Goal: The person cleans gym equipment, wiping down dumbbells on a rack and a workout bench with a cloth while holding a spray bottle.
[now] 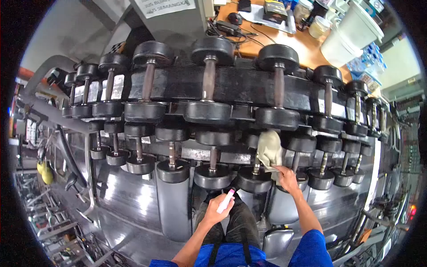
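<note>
My left hand (217, 209) is closed around a small white bottle with a pink top (225, 202), held in front of my legs. My right hand (288, 179) grips a pale cream cloth (269, 151) by its lower edge. The cloth hangs over the lower rack row and partly covers a black dumbbell (254, 180). Whether it touches that dumbbell's handle I cannot tell. Just right of the cloth is another dumbbell (302, 143). Above it lies an upper-row dumbbell (278, 118) with a worn metal handle.
Two rows of black dumbbells fill the rack (178, 84). Behind it a wooden desk (253, 38) holds cables, jars and white buckets (351, 33). Padded benches (173, 207) stand close to the rack's front, beside my legs. Gym machines line both sides.
</note>
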A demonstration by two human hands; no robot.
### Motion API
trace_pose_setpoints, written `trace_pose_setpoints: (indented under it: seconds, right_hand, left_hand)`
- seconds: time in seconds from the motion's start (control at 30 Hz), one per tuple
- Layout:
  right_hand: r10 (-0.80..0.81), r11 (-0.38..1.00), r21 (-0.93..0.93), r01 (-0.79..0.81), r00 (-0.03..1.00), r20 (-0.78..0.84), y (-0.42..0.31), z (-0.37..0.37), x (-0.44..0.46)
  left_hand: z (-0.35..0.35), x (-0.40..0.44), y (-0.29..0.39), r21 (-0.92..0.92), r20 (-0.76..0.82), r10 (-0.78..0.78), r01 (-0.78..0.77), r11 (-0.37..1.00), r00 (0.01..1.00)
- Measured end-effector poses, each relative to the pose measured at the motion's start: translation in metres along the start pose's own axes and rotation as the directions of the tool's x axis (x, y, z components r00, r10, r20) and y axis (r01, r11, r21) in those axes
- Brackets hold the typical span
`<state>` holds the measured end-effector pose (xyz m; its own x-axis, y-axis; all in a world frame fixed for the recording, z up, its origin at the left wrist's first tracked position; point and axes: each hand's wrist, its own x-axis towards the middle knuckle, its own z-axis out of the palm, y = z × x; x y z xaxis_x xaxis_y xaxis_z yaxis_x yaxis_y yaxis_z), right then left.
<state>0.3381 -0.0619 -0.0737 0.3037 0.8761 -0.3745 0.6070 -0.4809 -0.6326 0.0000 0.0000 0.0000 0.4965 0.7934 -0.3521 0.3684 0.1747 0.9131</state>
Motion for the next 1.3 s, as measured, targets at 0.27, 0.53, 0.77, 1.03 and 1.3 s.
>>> trace_pose_setpoints:
  seconds: [0.27, 0.53, 0.77, 1.03, 1.3]
  right_hand:
    - [0.488, -0.029, 0.980, -0.196, 0.853, 0.185, 0.021, 0.031, -0.005]
    - [0.760, -0.225, 0.974, 0.028, 0.631, 0.157, 0.016, 0.106, 0.139]
    - [0.572, -0.269, 0.936, 0.226, 0.820, -0.034, 0.018, 0.090, 0.113]
    - [0.202, -0.486, 0.872, -0.059, 0.963, 0.178, -0.047, 0.156, 0.036]
    - [0.542, -0.480, 0.844, 0.240, 0.838, 0.069, -0.080, 0.196, 0.141]
  left_hand:
    - [0.003, -0.013, -0.010, 0.032, 0.104, 0.093, -0.096, 0.995, 0.990]
    - [-0.030, -0.070, -0.049, 0.030, 0.130, 0.014, -0.019, 0.999, 0.991]
    - [-0.060, -0.107, -0.089, 0.004, 0.082, -0.071, 0.071, 0.998, 0.994]
    - [-0.070, -0.125, -0.081, 0.023, 0.106, -0.156, 0.154, 0.988, 0.982]
    - [-0.069, -0.145, -0.092, 0.006, 0.067, -0.031, 0.031, 1.000, 0.997]
